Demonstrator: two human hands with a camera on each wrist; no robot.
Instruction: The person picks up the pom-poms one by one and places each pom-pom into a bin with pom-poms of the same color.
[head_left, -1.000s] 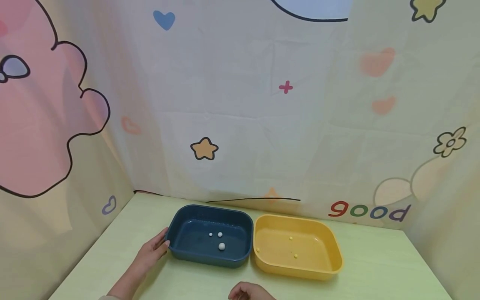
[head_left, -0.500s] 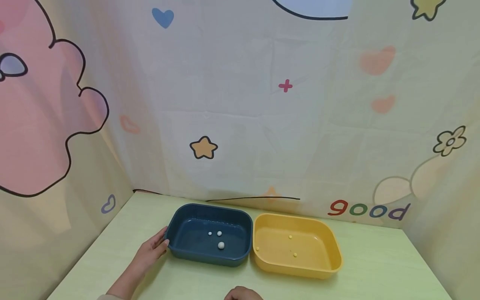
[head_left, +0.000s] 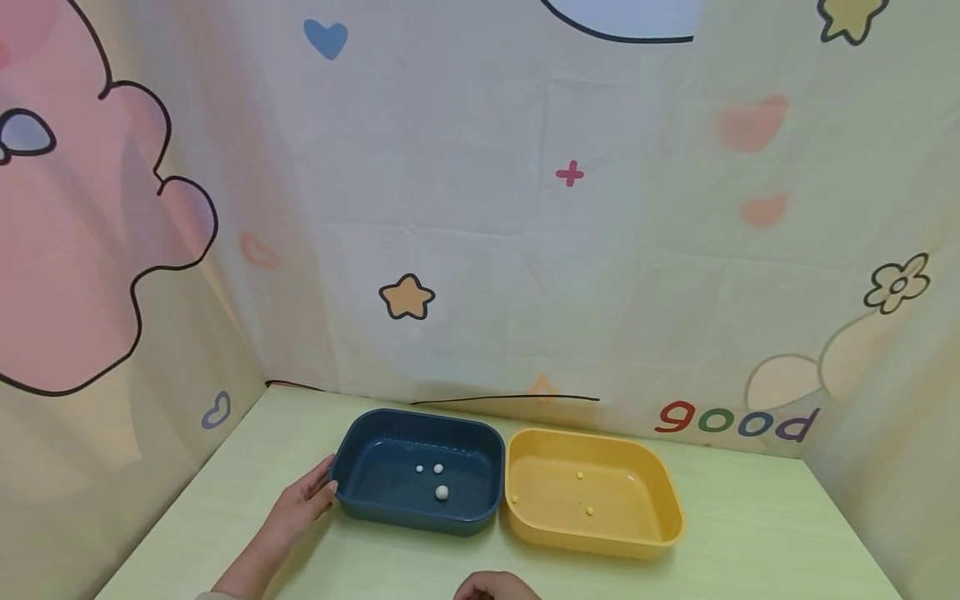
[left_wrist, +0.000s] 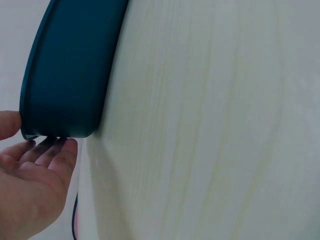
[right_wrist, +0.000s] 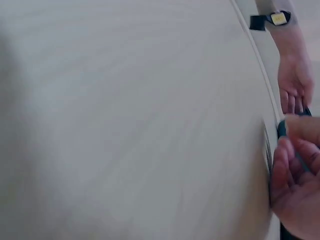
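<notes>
A dark blue tray stands on the table with three white balls of different sizes inside. My left hand holds its left end: in the left wrist view the thumb lies at the rim and the fingertips touch the end wall. My right hand is partly cut off at the bottom of the head view, below the trays. Its fingers are loosely curled, and nothing shows between them and the thumb except bits of blue behind. Beside the blue tray is a yellow tray with small yellow balls.
Both trays sit side by side, close together, on a pale green table. A printed cloth rises behind and at both sides. In the right wrist view a small strapped device sits on the left forearm.
My right hand has shifted slightly down at the bottom edge of the head view. The left hand and both trays have stayed in place.
</notes>
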